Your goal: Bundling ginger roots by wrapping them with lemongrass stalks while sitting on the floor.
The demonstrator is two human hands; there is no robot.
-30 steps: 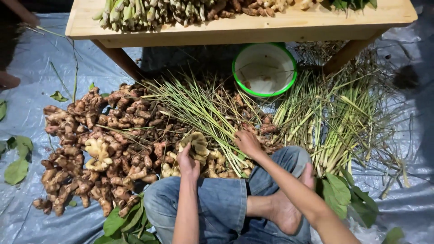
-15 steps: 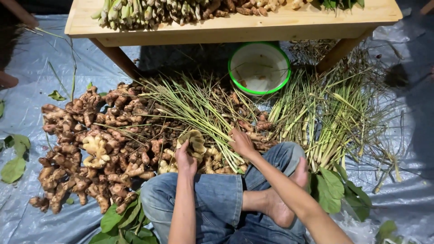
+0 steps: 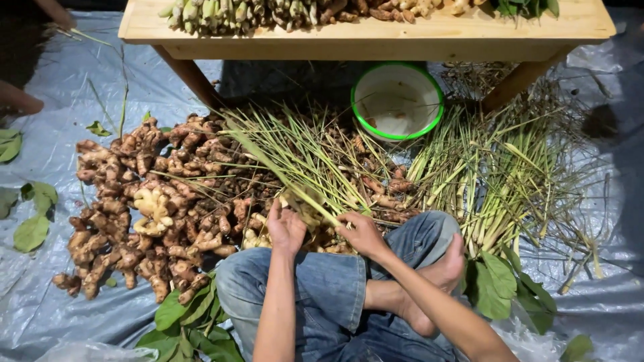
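I sit cross-legged in jeans on a grey plastic sheet. My left hand [image 3: 285, 228] and my right hand [image 3: 362, 233] meet at the root end of a bundle of lemongrass stalks [image 3: 295, 157] that fans away from me over the floor. Both hands close around the pale stalk bases. A large heap of ginger roots [image 3: 144, 198] lies to the left of my hands, and more brown roots sit under the stalks. A second pile of lemongrass [image 3: 503, 174] lies to the right, beside my bare foot [image 3: 439, 278].
A white bowl with a green rim [image 3: 397, 100] stands under a low wooden table [image 3: 376, 33] loaded with roots and stalks. Loose green leaves [image 3: 184, 318] lie by my knees and at the left edge. Another person's foot [image 3: 20, 100] shows at far left.
The view has shifted slightly. My hands stay at the stalk bases, the right hand drawing in a little closer to the left.
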